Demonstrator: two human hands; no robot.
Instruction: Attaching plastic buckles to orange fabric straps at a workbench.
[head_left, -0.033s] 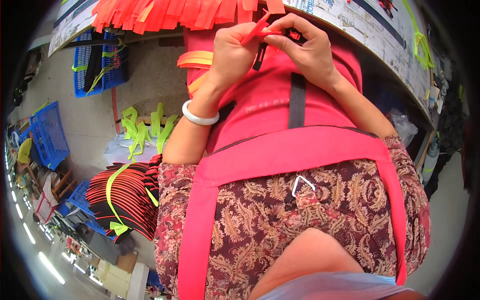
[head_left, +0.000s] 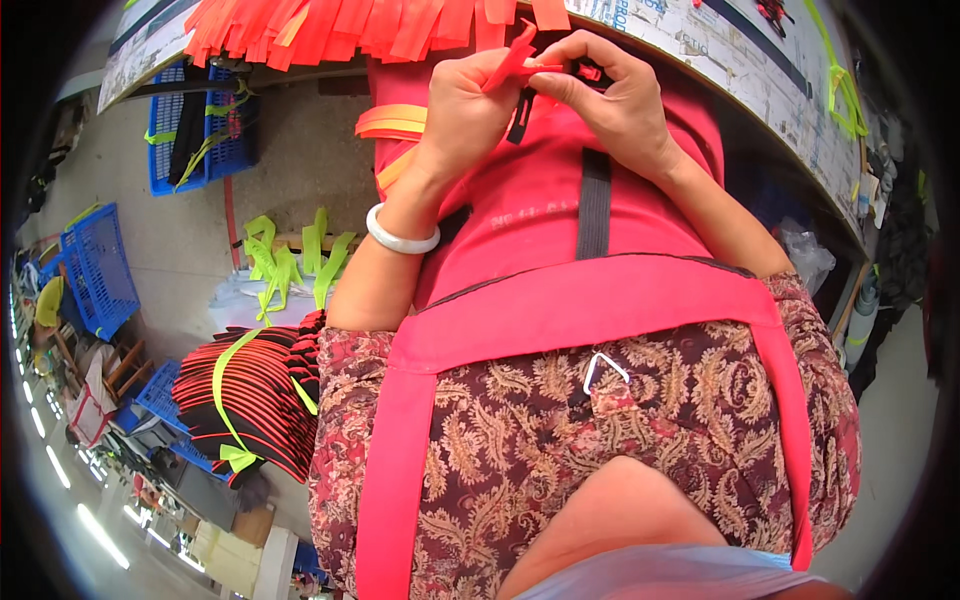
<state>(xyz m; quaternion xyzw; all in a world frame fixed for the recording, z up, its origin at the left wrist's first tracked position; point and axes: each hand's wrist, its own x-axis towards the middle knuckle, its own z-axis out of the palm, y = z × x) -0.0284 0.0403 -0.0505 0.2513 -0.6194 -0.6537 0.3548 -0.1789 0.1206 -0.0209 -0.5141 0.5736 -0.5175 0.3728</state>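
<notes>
Above my lap, near the table edge, my left hand (head_left: 468,105) is closed on a short red strip (head_left: 512,58), one end of which sticks up past the fingers. My right hand (head_left: 618,98) pinches the strip's other part between thumb and forefinger, close against the left. A narrow black piece (head_left: 520,115) hangs below the fingers between the hands. Another small black and red bit (head_left: 590,72) shows at the right fingers; what it is cannot be made out. Many orange-red strips (head_left: 350,28) hang over the table's edge just left of and beyond my hands.
The white printed table (head_left: 690,40) lies ahead. A red apron (head_left: 530,220) covers my lap, with orange bands (head_left: 392,122) at its left. At my left sit a tied stack of black-red pieces (head_left: 250,400), yellow-green strips (head_left: 280,262) and blue crates (head_left: 100,270). Yellow-green strips (head_left: 848,100) hang at right.
</notes>
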